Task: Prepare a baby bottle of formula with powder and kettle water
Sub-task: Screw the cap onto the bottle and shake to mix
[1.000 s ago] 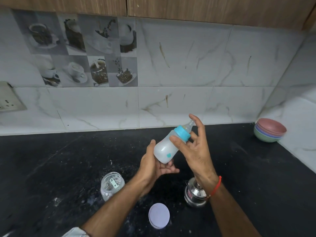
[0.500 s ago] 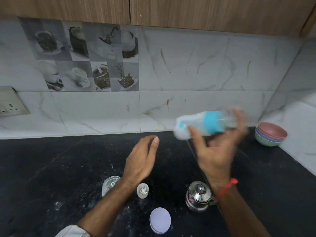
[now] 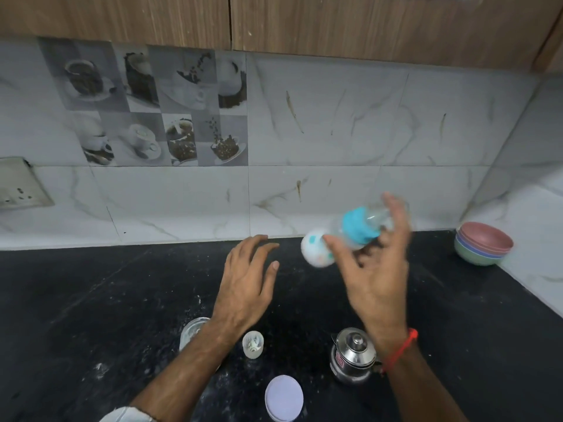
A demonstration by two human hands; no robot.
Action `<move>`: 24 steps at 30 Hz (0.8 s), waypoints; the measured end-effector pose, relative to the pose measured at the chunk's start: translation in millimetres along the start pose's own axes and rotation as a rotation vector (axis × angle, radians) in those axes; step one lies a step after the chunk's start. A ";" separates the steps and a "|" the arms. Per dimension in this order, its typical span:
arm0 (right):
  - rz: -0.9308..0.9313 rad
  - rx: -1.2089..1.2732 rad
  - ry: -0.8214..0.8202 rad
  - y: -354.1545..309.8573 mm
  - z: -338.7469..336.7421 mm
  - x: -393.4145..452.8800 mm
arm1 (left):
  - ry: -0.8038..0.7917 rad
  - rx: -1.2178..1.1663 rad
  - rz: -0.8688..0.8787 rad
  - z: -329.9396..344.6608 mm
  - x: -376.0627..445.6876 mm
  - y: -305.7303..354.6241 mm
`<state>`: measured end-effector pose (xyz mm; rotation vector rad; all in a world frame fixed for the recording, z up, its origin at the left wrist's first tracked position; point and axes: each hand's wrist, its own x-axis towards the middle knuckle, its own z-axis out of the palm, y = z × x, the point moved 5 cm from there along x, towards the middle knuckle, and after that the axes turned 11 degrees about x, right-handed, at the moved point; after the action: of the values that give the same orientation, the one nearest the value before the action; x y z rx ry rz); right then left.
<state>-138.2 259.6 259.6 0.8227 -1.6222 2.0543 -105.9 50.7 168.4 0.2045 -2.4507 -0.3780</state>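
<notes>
My right hand (image 3: 376,269) holds the baby bottle (image 3: 341,236) almost on its side above the black counter, blurred by motion. The bottle has a blue collar and teat at its right end and white milky liquid at its rounded left end. My left hand (image 3: 246,281) hovers empty with fingers spread, just left of the bottle and apart from it. A small steel kettle (image 3: 353,356) stands on the counter under my right wrist. A clear jar (image 3: 190,330) sits partly hidden behind my left forearm.
A small clear cap (image 3: 253,344) and a round pale lid (image 3: 284,398) lie near the counter's front. Stacked coloured bowls (image 3: 483,243) stand in the right corner. White powder is scattered on the black counter (image 3: 91,300). A wall socket (image 3: 21,187) is at the left.
The bottle left my left palm and swung up to the right, from upright-tilted to nearly horizontal, in my right hand. My left hand opened and stays apart from it.
</notes>
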 end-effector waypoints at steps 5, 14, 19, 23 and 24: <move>0.128 -0.228 -0.210 35.1 9.5 -9.5 | -0.005 -0.008 0.002 1.4 -0.7 0.7; 0.203 -0.207 -0.211 45.9 6.3 -14.9 | 0.001 -0.031 0.016 0.9 -1.8 2.1; -0.045 0.057 0.046 7.3 -2.5 -2.9 | 0.017 -0.059 0.025 -0.2 -0.9 3.2; 0.172 -0.183 -0.176 45.8 10.9 -10.2 | 0.022 -0.058 0.046 0.0 -2.0 5.5; 0.269 -0.166 -0.216 51.4 10.8 -14.1 | 0.025 -0.059 0.051 -1.1 -2.7 6.6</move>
<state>-157.9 237.0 214.3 0.8295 -2.0913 2.0227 -103.5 57.4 169.8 0.1204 -2.4121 -0.4229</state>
